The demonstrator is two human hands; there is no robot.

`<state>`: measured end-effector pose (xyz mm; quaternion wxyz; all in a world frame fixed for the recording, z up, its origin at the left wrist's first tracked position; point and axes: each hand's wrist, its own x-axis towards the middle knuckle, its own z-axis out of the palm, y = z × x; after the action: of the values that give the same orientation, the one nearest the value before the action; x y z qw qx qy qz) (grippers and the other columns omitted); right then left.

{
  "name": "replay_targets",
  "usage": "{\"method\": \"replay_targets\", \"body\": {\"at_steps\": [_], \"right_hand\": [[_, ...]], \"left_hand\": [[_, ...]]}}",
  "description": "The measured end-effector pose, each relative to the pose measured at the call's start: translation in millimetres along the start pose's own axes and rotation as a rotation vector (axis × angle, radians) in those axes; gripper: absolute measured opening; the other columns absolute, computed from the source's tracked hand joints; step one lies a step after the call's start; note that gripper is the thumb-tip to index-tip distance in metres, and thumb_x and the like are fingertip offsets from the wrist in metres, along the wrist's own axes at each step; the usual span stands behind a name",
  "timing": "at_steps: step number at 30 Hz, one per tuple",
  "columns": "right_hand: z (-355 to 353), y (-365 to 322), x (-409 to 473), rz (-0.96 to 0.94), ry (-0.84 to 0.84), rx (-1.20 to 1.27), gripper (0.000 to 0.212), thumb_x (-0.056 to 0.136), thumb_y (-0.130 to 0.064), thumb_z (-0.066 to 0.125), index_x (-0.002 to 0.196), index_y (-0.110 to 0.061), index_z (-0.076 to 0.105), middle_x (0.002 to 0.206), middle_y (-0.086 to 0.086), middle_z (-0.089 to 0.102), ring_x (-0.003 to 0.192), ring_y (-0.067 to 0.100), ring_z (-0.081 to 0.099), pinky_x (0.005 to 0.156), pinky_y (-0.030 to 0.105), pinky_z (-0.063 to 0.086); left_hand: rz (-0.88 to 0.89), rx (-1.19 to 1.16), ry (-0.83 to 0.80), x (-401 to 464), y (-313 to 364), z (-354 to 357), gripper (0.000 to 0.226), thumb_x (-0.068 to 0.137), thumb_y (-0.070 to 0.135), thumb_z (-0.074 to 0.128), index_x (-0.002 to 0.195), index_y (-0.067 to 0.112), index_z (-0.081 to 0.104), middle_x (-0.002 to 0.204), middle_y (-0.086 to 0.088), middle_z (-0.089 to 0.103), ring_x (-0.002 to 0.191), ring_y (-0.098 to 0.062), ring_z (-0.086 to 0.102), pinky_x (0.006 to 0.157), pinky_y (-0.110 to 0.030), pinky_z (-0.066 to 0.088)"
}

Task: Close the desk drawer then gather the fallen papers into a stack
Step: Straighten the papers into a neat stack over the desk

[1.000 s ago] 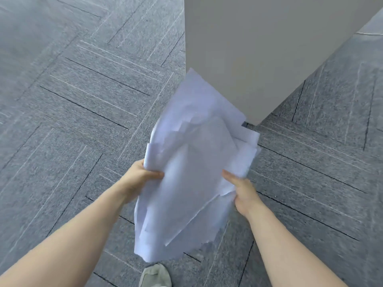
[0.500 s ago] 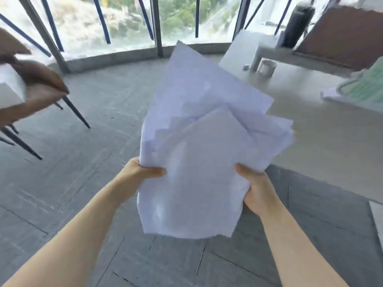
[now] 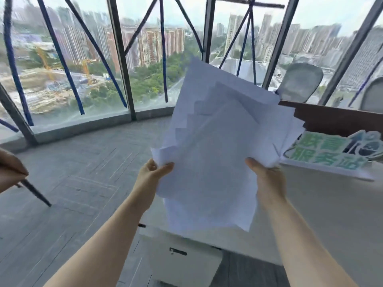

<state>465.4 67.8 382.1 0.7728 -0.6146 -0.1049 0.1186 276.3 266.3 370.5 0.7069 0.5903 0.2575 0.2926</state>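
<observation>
An uneven sheaf of white papers is held up in front of me, its sheets fanned and staggered at the top. My left hand grips its left edge, thumb on top. My right hand grips the right edge. Below the papers stands a white drawer cabinet; its front with a dark handle sits flush with the cabinet.
A pale desk top spreads to the right, with a green-lettered sign lying on it and a brown panel behind. Grey chair backs stand at the window. A brown chair with a dark leg is at the left on the grey carpet.
The view has swung up from the floor to the windows and desk. Both hands kept hold of the papers and raised them higher.
</observation>
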Motion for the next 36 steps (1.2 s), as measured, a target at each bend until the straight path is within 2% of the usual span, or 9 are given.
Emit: {"method": "replay_targets", "body": {"at_steps": [2,5,9,13,17,21,25,29,36], "right_hand": [[-6.3,4.0,41.7,-0.012,0.042,-0.002,0.018,0.075,-0.012,0.077,0.093,-0.016,0.076,0.103,0.006,0.077,0.096,0.026,0.072,0.091,0.045,0.055],[-10.6,0.8,103.3,-0.050,-0.059,0.005,0.032,0.079,-0.004,0.071,0.110,-0.010,0.072,0.106,0.006,0.077,0.098,0.027,0.073,0.087,0.043,0.057],[-12.5,-8.8,162.1,-0.082,-0.218,-0.066,0.029,0.084,0.005,0.064,0.095,-0.020,0.072,0.082,-0.012,0.079,0.076,0.010,0.075,0.068,0.027,0.060],[-5.5,9.7,194.1,-0.004,-0.243,-0.119,0.026,0.077,-0.006,0.073,0.091,-0.027,0.079,0.094,-0.002,0.080,0.092,0.028,0.074,0.087,0.047,0.057],[7.0,27.7,200.7,0.057,-0.211,-0.134,0.023,0.077,-0.013,0.073,0.090,-0.031,0.079,0.100,0.004,0.079,0.098,0.031,0.073,0.093,0.055,0.054],[9.4,29.2,209.0,0.069,-0.248,0.016,0.024,0.082,-0.001,0.068,0.083,-0.021,0.081,0.090,0.003,0.080,0.084,0.025,0.075,0.078,0.040,0.056],[10.9,40.0,220.3,0.050,-0.257,0.002,0.030,0.066,-0.014,0.078,0.095,-0.013,0.073,0.089,-0.001,0.080,0.083,0.021,0.075,0.069,0.028,0.058],[16.7,87.8,199.7,0.153,-0.174,-0.293,0.009,0.082,-0.006,0.073,0.080,-0.014,0.076,0.072,-0.007,0.078,0.070,0.015,0.073,0.065,0.030,0.054],[38.6,82.9,203.2,0.016,-0.044,-0.062,0.014,0.085,0.000,0.068,0.095,-0.010,0.072,0.076,-0.011,0.078,0.071,0.005,0.073,0.061,0.019,0.055]], "left_hand": [[-0.043,-0.028,-0.043,35.5,-5.9,16.6,0.015,0.084,0.011,0.066,0.094,0.011,0.076,0.093,-0.009,0.078,0.086,-0.027,0.074,0.072,-0.030,0.059],[-0.075,-0.034,-0.090,88.4,-5.2,36.5,0.045,0.096,0.003,0.045,0.070,0.016,0.079,0.068,0.006,0.076,0.061,-0.006,0.070,0.053,-0.014,0.052],[0.007,0.028,-0.063,143.5,-3.5,55.4,0.037,0.099,0.007,0.042,0.083,0.017,0.074,0.069,0.015,0.075,0.063,0.004,0.067,0.058,-0.009,0.049],[0.020,0.040,-0.085,184.3,-7.6,83.3,0.032,0.101,0.015,0.039,0.086,0.016,0.066,0.058,0.016,0.071,0.053,0.005,0.063,0.051,-0.007,0.046],[-0.011,0.092,-0.103,212.6,-28.2,94.3,0.022,0.083,0.036,0.066,0.094,0.017,0.070,0.076,0.010,0.077,0.071,-0.003,0.071,0.065,-0.020,0.055],[-0.053,0.134,-0.029,231.8,-40.6,97.1,0.037,0.057,0.020,0.083,0.089,0.004,0.074,0.090,-0.015,0.075,0.081,-0.023,0.069,0.082,-0.044,0.056],[-0.048,-0.002,-0.011,253.8,-47.6,93.0,0.031,0.062,0.013,0.085,0.091,0.006,0.076,0.087,-0.008,0.079,0.080,-0.024,0.074,0.076,-0.037,0.060],[-0.218,0.122,-0.093,240.6,-97.9,89.9,0.039,0.054,0.015,0.086,0.091,0.010,0.074,0.084,-0.002,0.079,0.079,-0.020,0.074,0.072,-0.033,0.057],[-0.053,0.062,0.025,258.4,-92.5,106.7,0.023,0.068,0.003,0.082,0.078,0.019,0.069,0.063,0.014,0.073,0.060,-0.004,0.067,0.052,-0.017,0.052]]}}
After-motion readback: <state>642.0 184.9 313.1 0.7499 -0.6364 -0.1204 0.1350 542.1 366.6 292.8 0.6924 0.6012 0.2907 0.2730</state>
